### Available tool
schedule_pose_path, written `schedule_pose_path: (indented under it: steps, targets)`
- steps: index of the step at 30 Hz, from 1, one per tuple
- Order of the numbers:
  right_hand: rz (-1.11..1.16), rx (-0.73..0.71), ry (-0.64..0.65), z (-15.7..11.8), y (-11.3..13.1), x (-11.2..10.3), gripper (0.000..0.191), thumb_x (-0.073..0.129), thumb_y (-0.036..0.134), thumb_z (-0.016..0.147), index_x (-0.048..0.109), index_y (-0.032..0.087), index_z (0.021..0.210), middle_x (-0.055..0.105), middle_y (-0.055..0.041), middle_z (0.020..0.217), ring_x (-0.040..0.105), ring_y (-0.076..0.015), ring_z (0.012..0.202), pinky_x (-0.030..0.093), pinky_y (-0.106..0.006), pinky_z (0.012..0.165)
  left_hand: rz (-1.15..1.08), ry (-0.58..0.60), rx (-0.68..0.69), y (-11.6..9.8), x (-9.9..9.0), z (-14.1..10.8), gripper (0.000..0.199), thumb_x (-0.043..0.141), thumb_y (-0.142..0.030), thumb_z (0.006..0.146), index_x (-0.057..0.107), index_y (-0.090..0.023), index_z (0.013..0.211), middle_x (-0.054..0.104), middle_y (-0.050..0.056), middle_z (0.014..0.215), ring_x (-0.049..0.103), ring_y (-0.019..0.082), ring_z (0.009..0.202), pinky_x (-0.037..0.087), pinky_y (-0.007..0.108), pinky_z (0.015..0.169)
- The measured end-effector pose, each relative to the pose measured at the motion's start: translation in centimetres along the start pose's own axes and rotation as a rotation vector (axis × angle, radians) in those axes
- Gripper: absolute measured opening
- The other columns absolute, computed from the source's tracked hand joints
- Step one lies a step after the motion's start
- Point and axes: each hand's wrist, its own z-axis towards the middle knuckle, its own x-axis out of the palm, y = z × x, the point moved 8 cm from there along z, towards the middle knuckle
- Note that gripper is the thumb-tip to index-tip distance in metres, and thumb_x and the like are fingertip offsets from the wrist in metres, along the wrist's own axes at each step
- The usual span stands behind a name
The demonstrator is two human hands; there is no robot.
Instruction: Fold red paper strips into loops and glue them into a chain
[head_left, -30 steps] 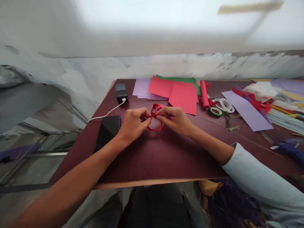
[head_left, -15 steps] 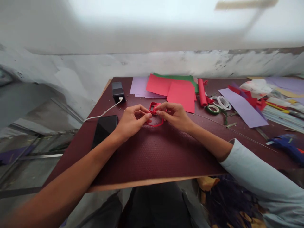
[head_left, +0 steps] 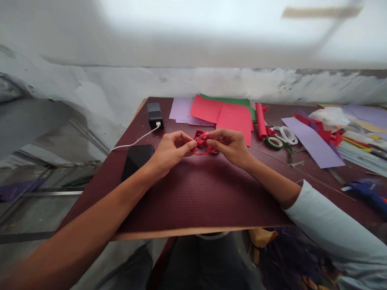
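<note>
Currently, a red looped strip [head_left: 202, 142] is being held between two bare hands above the middle of the counter [head_left: 193, 201]. It is being pinched on its left side by the left hand [head_left: 173, 152], whose thumb and forefinger are being pressed together at its edge, while the other fingers are being kept curled. On its opposite side, the strip is being gripped by the right hand [head_left: 231, 146], between thumb and forefinger, and its right end is being partly hidden by those fingers. Thus the strip is being kept directly between the fingertips of both hands, with its loops being shown in the narrow gap; whether the counter is being touched by its lower loop cannot be told.

Beside the left wrist, a black phone [head_left: 137, 160] is being supported flat on the counter, and beyond it a white cable [head_left: 136, 141] is being held in the end of a dark box-shaped device [head_left: 155, 114]. Behind the hands, lilac sheets [head_left: 179, 109] and a green sheet [head_left: 238, 102] are being partly covered by red sheets [head_left: 234, 121]. To the right of these, a red roll [head_left: 261, 121] is being seen near a green-edged tape roll [head_left: 269, 143].
</note>
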Motion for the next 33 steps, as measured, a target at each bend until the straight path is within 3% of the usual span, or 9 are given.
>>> schedule_pose_path:
  steps: [4, 9, 14, 20, 22, 26, 29, 33]
  targets:
    - [-0.092, -0.086, 0.046, 0.1, 0.8, 0.2, 0.021, 0.083, 0.044, 0.089, 0.085, 0.027, 0.101, 0.080, -0.0064, 0.101, 0.073, -0.0195, 0.087, 0.061, -0.037, 0.074, -0.019, 0.034, -0.050, 0.2, 0.1, -0.1, 0.047, 0.096, -0.044, 0.067, 0.068, -0.015, 0.092, 0.076, 0.005, 0.089, 0.072, 0.016, 0.083, 0.061, 0.032, 0.079]
    - [-0.171, -0.164, 0.121, -0.1, 1.5, 0.5, 0.020, 0.081, 0.042, 0.091, 0.085, 0.028, 0.105, 0.079, -0.0082, 0.110, 0.073, -0.0234, 0.104, 0.060, -0.042, 0.090, -0.042, 0.078, -0.132, 0.6, 0.3, -0.1, 0.061, 0.098, -0.027, 0.061, 0.066, -0.019, 0.111, 0.074, 0.002, 0.087, 0.071, 0.016, 0.080, 0.060, 0.029, 0.071]
    - [-0.078, -0.037, 0.184, 0.0, -0.1, 0.2, 0.032, 0.083, 0.039, 0.089, 0.079, 0.024, 0.117, 0.078, -0.0062, 0.106, 0.070, -0.0171, 0.086, 0.059, -0.035, 0.076, -0.076, 0.078, -0.189, 0.9, 0.2, -0.1, 0.060, 0.094, -0.020, 0.063, 0.063, -0.017, 0.114, 0.071, -0.002, 0.079, 0.069, 0.013, 0.073, 0.057, 0.025, 0.068]
    - [-0.033, -0.007, 0.160, 0.3, -0.3, -0.5, 0.025, 0.086, 0.038, 0.086, 0.079, 0.022, 0.103, 0.075, -0.0034, 0.093, 0.065, -0.0150, 0.079, 0.056, -0.031, 0.068, 0.005, 0.148, -0.163, 1.1, 0.7, -0.1, 0.059, 0.092, -0.021, 0.065, 0.062, -0.017, 0.115, 0.071, -0.004, 0.077, 0.068, 0.011, 0.071, 0.054, 0.026, 0.073]
    - [-0.015, -0.002, 0.202, 0.2, 0.0, -0.2, 0.030, 0.088, 0.035, 0.083, 0.079, 0.022, 0.108, 0.076, -0.0044, 0.100, 0.066, -0.0150, 0.083, 0.059, -0.031, 0.073, 0.041, 0.151, -0.140, 0.9, 0.7, -0.1, 0.057, 0.092, -0.023, 0.066, 0.062, -0.017, 0.114, 0.072, -0.003, 0.078, 0.068, 0.012, 0.072, 0.052, 0.026, 0.074]
    - [-0.009, 0.037, 0.369, -0.2, 0.0, 0.6, 0.059, 0.094, 0.031, 0.075, 0.074, 0.023, 0.130, 0.071, -0.0085, 0.128, 0.068, -0.0138, 0.087, 0.064, -0.033, 0.080, 0.033, 0.117, -0.125, 0.6, 0.5, -0.1, 0.059, 0.091, -0.026, 0.067, 0.061, -0.018, 0.116, 0.070, -0.004, 0.077, 0.068, 0.013, 0.071, 0.052, 0.028, 0.073]
    - [-0.086, -0.012, 0.455, -0.6, -0.2, 1.1, 0.070, 0.093, 0.030, 0.077, 0.068, 0.025, 0.141, 0.068, -0.0096, 0.131, 0.071, -0.0147, 0.088, 0.065, -0.034, 0.080, -0.013, 0.063, -0.141, 0.5, 0.3, -0.2, 0.068, 0.090, -0.021, 0.063, 0.056, -0.018, 0.122, 0.071, -0.004, 0.079, 0.068, 0.014, 0.071, 0.054, 0.029, 0.073]
    - [-0.255, -0.176, 0.381, -0.5, 0.3, 0.8, 0.055, 0.086, 0.029, 0.086, 0.070, 0.025, 0.138, 0.068, -0.0100, 0.125, 0.069, -0.0171, 0.091, 0.064, -0.032, 0.073, -0.018, 0.018, -0.169, 0.5, 0.3, -0.3, 0.067, 0.085, -0.018, 0.066, 0.053, -0.019, 0.125, 0.075, 0.000, 0.088, 0.069, 0.013, 0.071, 0.054, 0.029, 0.074]
